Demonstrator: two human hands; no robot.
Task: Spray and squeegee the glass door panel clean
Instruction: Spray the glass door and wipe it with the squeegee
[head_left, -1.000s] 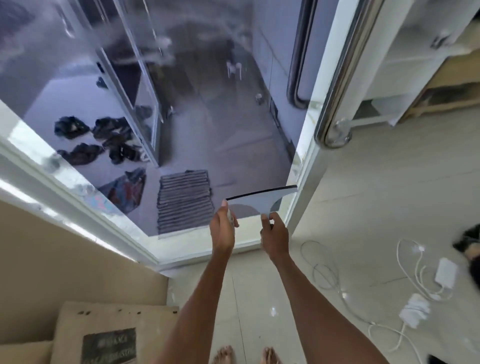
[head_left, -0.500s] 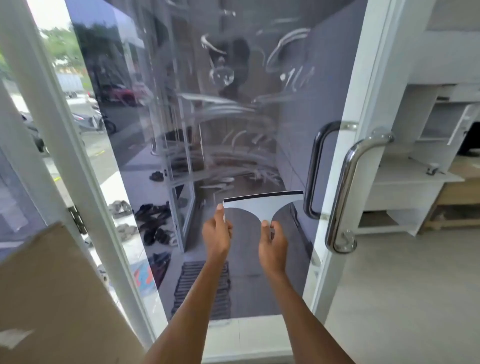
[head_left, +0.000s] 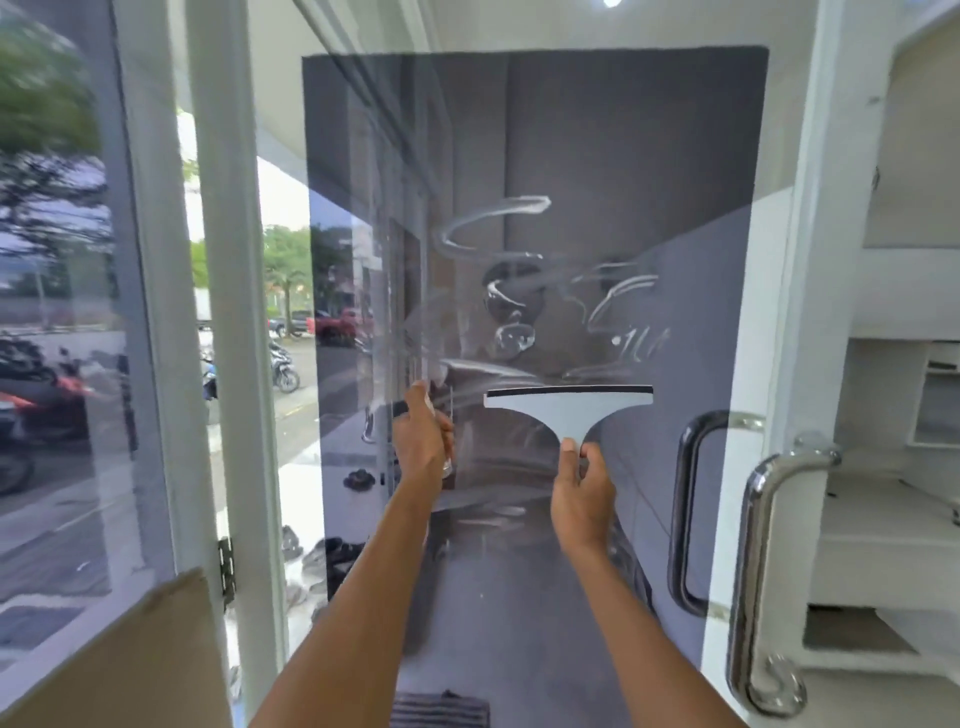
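Note:
The glass door panel (head_left: 597, 156) fills the middle of the view, with white foamy streaks (head_left: 498, 218) and smears across its centre. My right hand (head_left: 582, 493) grips the handle of a white squeegee (head_left: 566, 410); its black rubber blade lies level against the glass just under the streaks. My left hand (head_left: 421, 441) is raised to the left of it and holds a small clear spray bottle (head_left: 447, 457), mostly hidden behind the fingers.
A steel pull handle (head_left: 753, 571) stands on the door's right edge, with white shelving (head_left: 893, 467) behind it. The white door frame (head_left: 228, 312) and a side window are at left. A cardboard box (head_left: 119, 665) sits at the lower left.
The view has swung up from the floor to the panel's middle. Both hands have risen with the squeegee, and my left hand has moved away from it to the left.

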